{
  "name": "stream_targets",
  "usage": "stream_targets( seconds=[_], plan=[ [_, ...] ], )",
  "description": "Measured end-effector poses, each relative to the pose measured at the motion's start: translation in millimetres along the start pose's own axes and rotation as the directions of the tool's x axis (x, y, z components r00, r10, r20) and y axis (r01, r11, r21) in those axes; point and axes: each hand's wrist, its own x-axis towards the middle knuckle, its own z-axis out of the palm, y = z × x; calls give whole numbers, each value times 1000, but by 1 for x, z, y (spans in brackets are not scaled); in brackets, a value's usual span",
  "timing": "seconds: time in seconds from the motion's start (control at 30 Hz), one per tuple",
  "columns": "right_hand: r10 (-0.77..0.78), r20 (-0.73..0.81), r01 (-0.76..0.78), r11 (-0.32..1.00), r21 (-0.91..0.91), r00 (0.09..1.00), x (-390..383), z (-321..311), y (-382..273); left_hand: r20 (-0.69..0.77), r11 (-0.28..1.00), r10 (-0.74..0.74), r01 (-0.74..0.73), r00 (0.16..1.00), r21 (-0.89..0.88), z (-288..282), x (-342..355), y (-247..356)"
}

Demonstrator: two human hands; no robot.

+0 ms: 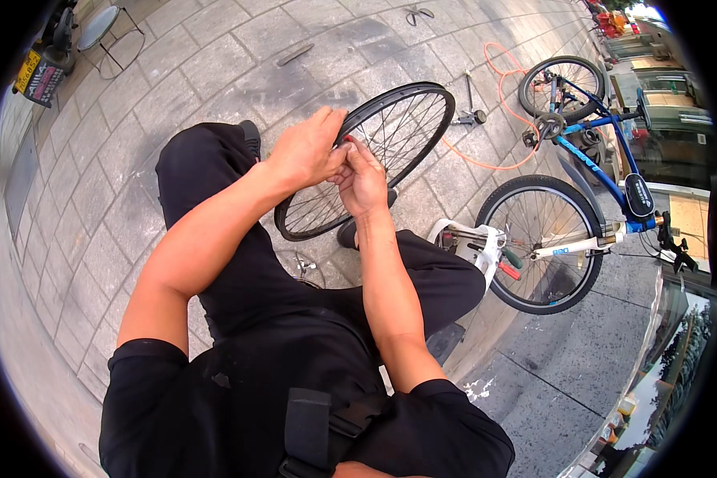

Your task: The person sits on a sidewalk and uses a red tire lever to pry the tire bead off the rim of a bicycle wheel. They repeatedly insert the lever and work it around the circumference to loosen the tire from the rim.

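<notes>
A spoked bicycle wheel point(403, 94) with a black rim stands tilted in front of my legs. My left hand point(309, 146) is closed over the wheel's left upper edge, its fingers bent around the rim. Close against it, my right hand point(362, 185) has its thumb and fingers pinched together at the same stretch of rim. A small red bit point(349, 139) shows between the two hands; most of it is covered by fingers. The wheel's lower edge comes down near my right foot.
A blue bicycle point(585, 135) lies at the right, its front wheel point(498, 209) near a white tool holder point(486, 247) with red and green handles. An orange hose point(494, 166) curls over the paving. A metal tool point(470, 92), scissors point(419, 14) and a stool point(99, 29) are farther off.
</notes>
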Motion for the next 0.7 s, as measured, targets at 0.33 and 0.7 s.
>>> stream_targets(
  seconds=[0.33, 0.7],
  plan=[
    [339, -268, -310, 940, 145, 902, 4, 26, -26, 57, 985, 170, -167, 984, -55, -10, 2, -9],
    [402, -246, -333, 901, 278, 882, 24, 33, -20, 68, 956, 196, -206, 978, 209, -7, 11, 3]
  ],
)
